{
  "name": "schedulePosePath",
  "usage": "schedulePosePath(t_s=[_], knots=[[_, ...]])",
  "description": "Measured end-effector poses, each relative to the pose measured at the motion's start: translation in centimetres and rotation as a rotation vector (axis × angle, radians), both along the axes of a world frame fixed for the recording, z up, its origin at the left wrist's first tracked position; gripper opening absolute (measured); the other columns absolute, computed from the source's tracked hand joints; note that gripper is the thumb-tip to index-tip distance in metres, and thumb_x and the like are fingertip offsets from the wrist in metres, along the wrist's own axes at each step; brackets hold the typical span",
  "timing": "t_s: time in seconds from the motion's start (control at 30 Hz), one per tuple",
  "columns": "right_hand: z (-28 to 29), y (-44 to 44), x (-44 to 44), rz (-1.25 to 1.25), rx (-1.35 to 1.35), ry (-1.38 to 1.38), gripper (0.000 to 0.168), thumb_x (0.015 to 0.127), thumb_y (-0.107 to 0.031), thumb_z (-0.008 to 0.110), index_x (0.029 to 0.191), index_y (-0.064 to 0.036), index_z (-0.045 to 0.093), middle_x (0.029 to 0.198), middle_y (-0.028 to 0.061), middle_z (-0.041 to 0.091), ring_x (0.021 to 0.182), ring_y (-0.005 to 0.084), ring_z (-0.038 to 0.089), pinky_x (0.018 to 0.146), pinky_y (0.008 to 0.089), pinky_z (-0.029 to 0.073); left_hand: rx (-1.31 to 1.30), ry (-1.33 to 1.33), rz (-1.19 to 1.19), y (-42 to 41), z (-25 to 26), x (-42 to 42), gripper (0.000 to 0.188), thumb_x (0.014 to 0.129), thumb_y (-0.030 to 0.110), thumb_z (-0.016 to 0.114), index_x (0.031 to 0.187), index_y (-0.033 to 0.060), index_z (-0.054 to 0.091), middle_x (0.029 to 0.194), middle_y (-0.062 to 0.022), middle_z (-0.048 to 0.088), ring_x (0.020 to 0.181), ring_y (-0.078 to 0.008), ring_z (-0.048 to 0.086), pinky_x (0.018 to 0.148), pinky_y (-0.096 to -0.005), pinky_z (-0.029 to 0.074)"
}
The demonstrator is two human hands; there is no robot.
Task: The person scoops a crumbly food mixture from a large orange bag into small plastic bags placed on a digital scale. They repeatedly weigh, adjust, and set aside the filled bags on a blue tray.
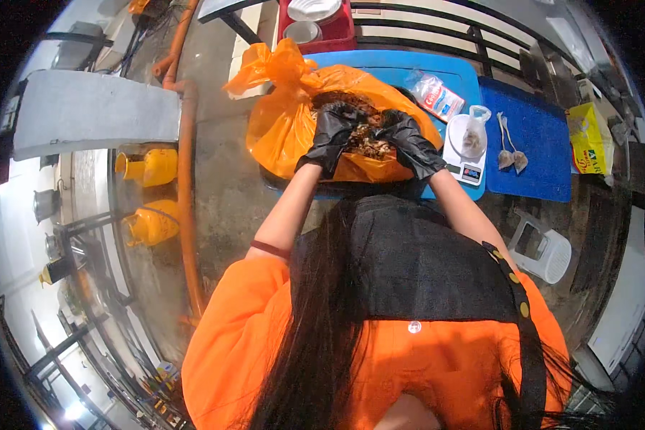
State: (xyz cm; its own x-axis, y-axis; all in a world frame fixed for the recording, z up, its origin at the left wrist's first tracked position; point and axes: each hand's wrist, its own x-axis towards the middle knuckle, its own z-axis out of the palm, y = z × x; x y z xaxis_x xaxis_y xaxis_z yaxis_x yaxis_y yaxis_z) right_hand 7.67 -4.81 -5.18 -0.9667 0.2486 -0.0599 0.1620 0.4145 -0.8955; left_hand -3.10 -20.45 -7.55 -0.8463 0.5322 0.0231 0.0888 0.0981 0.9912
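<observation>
A large orange plastic bag (279, 134) lies opened out before me, its top bunched at the left. Inside it is a mass of shredded brown food (370, 142), apparently meat, with paler bits. My left hand (334, 131) and my right hand (408, 141), both in black disposable gloves, are in this mass. Their fingers curl inward around some of it, and the fingertips are partly hidden. Right of the bag, a white digital kitchen scale (454, 156) carries a small clear plastic bag (473, 137) with brown food in its bottom.
Under these is a blue table (446, 62). A printed pack of plastic bags (438, 99) lies behind the scale. Two tied portions (513, 159) rest on a darker blue surface (532, 118). A red crate (344, 32) holds white dishes. A white stool (543, 250) stands right; yellow gas cylinders (158, 167) are left.
</observation>
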Motion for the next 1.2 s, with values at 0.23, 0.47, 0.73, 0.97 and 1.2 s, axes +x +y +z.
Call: schedulePosePath(t_s=[0.23,0.47,0.73,0.97,1.2], knots=[[2.4,-0.2,0.2,-0.13,-0.445,0.079,0.054,0.062,-0.01,0.074,0.109,0.003,0.049,0.103,0.0115,0.056,0.093,0.0209,0.053,0.082,0.0306,0.042,0.099,-0.34,-0.001,0.1,0.0,0.5,0.022,0.071,-0.002,0.06,0.093,0.0008,0.058,0.088,-0.0082,0.061,0.076,-0.015,0.059,0.068,-0.0252,0.049],[7.9,5.2,3.6,-0.247,-0.34,0.167,0.033,0.072,-0.01,0.066,0.101,0.001,0.054,0.095,0.0105,0.058,0.088,0.0177,0.055,0.078,0.0278,0.044,0.094,-0.421,-0.185,-0.2,5.0,1.4,0.026,0.081,0.012,0.052,0.103,-0.0004,0.055,0.104,-0.0086,0.056,0.096,-0.016,0.053,0.084,-0.0264,0.044],[5.9,14.3,10.3,-0.383,0.374,0.185,0.025,0.078,-0.009,0.049,0.101,-0.002,0.057,0.088,0.0102,0.059,0.085,0.0197,0.056,0.078,0.0298,0.043,-0.275,0.279,-0.324,-0.8,5.7,1.3,0.027,0.085,0.014,0.043,0.105,-0.0001,0.055,0.112,-0.0129,0.052,0.106,-0.0228,0.047,0.091,-0.0312,0.037],[3.3,20.7,13.3,-0.845,0.149,-0.124,0.032,0.083,-0.036,0.048,0.084,-0.008,0.063,0.069,0.013,0.058,0.067,0.026,0.054,0.062,0.037,0.04,0.089,-0.398,-0.259,4.0,9.0,2.6,0.029,0.086,0.01,0.045,0.113,0.0004,0.049,0.114,-0.0112,0.051,0.106,-0.0213,0.047,0.092,-0.0296,0.036],[1.0,24.7,9.7,-0.431,0.604,-0.426,0.05,0.08,-0.05,0.042,0.09,-0.005,0.062,0.09,0.0193,0.059,0.081,0.0347,0.057,0.072,0.0429,0.043,-0.088,0.127,-0.607,14.2,10.0,4.3,0.029,0.082,0.008,0.047,0.11,0.0009,0.051,0.109,-0.0114,0.053,0.1,-0.0216,0.051,0.088,-0.0301,0.039]])
